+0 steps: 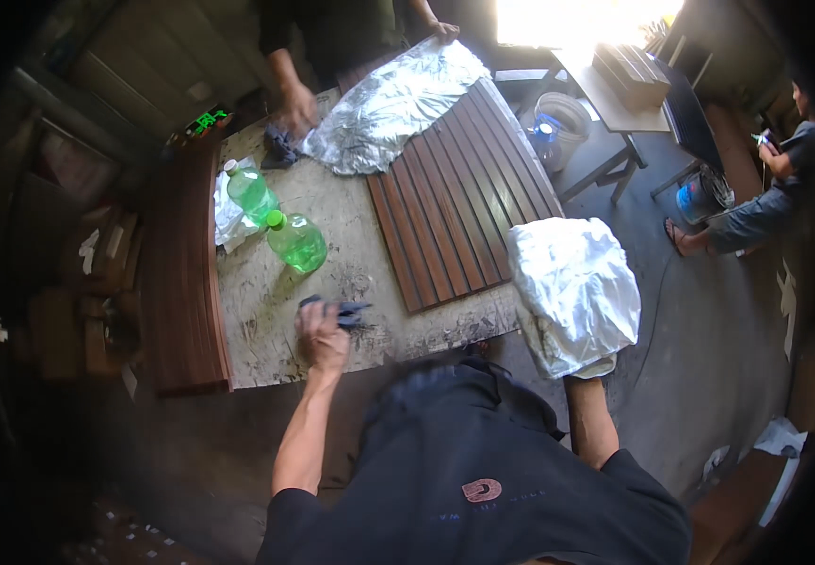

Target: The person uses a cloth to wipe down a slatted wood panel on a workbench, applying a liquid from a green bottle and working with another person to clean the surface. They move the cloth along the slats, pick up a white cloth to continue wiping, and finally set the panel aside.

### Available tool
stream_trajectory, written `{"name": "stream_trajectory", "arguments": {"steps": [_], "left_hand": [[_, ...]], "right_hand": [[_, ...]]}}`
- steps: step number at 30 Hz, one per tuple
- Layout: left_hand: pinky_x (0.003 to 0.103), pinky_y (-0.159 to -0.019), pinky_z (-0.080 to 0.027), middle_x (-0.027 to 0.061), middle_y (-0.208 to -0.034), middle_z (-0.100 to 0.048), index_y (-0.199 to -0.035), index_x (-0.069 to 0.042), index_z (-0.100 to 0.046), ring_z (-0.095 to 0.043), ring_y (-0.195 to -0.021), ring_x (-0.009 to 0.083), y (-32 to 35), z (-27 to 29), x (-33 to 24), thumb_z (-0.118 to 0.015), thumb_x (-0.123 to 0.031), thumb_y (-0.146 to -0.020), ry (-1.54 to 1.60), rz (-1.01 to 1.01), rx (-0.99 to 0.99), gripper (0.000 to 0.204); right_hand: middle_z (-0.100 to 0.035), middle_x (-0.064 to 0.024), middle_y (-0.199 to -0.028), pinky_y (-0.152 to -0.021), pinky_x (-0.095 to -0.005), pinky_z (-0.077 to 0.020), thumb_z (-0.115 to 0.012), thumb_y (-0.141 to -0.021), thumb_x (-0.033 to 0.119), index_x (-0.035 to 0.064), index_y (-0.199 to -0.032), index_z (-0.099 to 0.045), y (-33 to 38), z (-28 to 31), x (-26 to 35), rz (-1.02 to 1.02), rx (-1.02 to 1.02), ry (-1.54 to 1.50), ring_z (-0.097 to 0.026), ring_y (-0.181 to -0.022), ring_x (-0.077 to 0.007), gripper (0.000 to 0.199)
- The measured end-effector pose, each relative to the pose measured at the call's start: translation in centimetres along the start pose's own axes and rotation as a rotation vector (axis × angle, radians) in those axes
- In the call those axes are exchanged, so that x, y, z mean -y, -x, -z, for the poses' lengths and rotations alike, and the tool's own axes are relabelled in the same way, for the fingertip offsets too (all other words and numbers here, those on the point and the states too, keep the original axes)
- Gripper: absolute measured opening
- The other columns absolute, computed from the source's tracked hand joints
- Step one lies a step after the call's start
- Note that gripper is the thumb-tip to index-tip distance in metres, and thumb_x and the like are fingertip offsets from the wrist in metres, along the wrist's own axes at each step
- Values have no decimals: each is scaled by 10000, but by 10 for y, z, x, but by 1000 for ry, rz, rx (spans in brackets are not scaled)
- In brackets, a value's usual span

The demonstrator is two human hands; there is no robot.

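Though white cloth [579,290] hides the right hand's fingers, so I can't tell them, the left hand [323,337] holds a dark rag [351,314], likely wiping, and should rub the brown board [464,207] on the table [261,297] next.

Dk blue-grey cloth [355,314], crumpled & part hidden, is on the table [257,330] just in from its near edge, abt midway along, w/ a loose end pointing R. White cloth [577,292], lg, bright & wrinkled, is bunched at the table's near R corner, mostly out past the edge.
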State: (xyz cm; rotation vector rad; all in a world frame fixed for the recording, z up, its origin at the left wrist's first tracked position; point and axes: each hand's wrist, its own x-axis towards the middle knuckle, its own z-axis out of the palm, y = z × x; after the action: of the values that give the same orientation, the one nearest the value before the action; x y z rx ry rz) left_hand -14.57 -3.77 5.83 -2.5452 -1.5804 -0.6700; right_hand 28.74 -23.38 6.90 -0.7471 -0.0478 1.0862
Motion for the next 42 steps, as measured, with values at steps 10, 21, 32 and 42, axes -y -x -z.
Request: {"name": "stream_trajectory", "arguments": {"steps": [10,21,32,42], "left_hand": [[522,-1235,-251,288,-1561,-379,-1469,65,-444,-310,-1474,478,-29,2,-73,-577,-161,-928,285,43,108,602],[532,-1238,-234,306,-1579,-342,-1560,24,-319,-313,-1482,457,-46,-97,-120,-437,-214,-1033,189,65,103,590],[553,-1207,-259,309,-1556,-367,-1532,48,-356,-340,-1452,478,-44,-89,-113,-422,-242,-1052,151,75,144,565],[548,-1217,-241,333,-1545,-363,-1521,81,-350,-319,-1459,491,-50,-83,-131,-365,-264,-1072,176,55,182,566]], "right_hand": [[-421,-196,-1560,-1216,-499,-287,-605,-1001,304,40,-1488,-472,-110,-51,16,293,148,1012,-366,-1467,-324,570],[-227,-290,-1635,-1244,-547,-119,-417,-1034,385,-76,-1536,-303,-143,-101,-81,461,555,2211,-174,-1542,-419,691],[-377,-271,-1575,-1219,-484,-274,-503,-886,79,-87,-1441,-450,-126,-69,-63,586,671,2043,-324,-1500,-397,582],[-446,-260,-1535,-1207,-500,-281,-475,-989,245,-53,-1444,-476,-362,-130,-55,818,188,2111,-396,-1450,-409,544]]}}
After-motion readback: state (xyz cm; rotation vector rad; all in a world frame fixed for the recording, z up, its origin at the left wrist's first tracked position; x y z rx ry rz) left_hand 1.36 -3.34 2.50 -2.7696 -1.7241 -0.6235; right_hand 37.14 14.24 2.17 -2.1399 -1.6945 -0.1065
